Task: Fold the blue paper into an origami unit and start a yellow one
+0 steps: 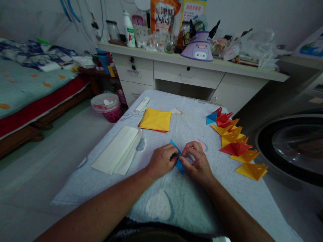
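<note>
A small folded piece of blue paper [177, 158] lies on the cloth-covered table [161, 198], pinched between both of my hands. My left hand [161, 161] grips its left side with curled fingers. My right hand [198, 161] presses and pinches its right side, fingers closed on the fold. Most of the blue paper is hidden under my fingers.
A stack of yellow square sheets [155, 120] lies further back. A row of folded red, orange and blue paper shapes [234, 143] runs along the right. Folded white paper [118, 151] lies left. A white desk [191, 72] with clutter stands behind, a pink bin [107, 106] on the floor.
</note>
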Demonstrator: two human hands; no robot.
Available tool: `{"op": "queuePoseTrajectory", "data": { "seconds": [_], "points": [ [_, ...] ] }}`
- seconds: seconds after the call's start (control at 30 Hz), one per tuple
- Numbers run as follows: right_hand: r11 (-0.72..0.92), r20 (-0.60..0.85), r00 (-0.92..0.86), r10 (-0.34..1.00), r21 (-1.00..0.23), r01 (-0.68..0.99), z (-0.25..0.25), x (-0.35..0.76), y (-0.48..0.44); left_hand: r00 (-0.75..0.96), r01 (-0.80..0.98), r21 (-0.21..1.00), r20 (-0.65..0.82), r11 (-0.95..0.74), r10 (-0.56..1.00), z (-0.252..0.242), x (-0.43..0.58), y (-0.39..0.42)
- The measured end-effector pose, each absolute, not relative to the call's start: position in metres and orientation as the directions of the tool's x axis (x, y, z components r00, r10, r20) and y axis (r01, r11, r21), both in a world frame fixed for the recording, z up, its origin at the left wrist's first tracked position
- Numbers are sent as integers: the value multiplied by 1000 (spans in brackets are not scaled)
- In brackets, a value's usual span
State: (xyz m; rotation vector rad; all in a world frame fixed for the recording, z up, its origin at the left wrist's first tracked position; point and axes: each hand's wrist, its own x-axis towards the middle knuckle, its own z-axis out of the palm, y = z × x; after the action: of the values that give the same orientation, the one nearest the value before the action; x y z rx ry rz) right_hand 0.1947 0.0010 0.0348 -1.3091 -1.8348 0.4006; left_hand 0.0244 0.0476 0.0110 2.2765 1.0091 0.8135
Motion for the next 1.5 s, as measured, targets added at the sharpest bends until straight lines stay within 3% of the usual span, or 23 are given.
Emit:
{"op": "queuePoseTrajectory", "data": {
  "seconds": [0.3,0.7,0.97,1.2,1.5],
  "points": [
    [448,452,-172,876,-627,637,37,194,-2,547,465,642,333,-610,768,14,25,46],
    [392,358,-164,919,-794,464,36,197,2,542,360,643,446,-676,713,16,24,42],
    [318,286,-139,948,-859,402,36,198,3,552,363,609,469,-705,689,18,23,42],
    [165,142,-149,979,-973,158,30,201,8,535,286,632,518,-720,667,20,23,44],
    [65,55,-139,989,-996,64,30,201,9,508,258,597,585,-760,632,18,23,46]
  ]
}}
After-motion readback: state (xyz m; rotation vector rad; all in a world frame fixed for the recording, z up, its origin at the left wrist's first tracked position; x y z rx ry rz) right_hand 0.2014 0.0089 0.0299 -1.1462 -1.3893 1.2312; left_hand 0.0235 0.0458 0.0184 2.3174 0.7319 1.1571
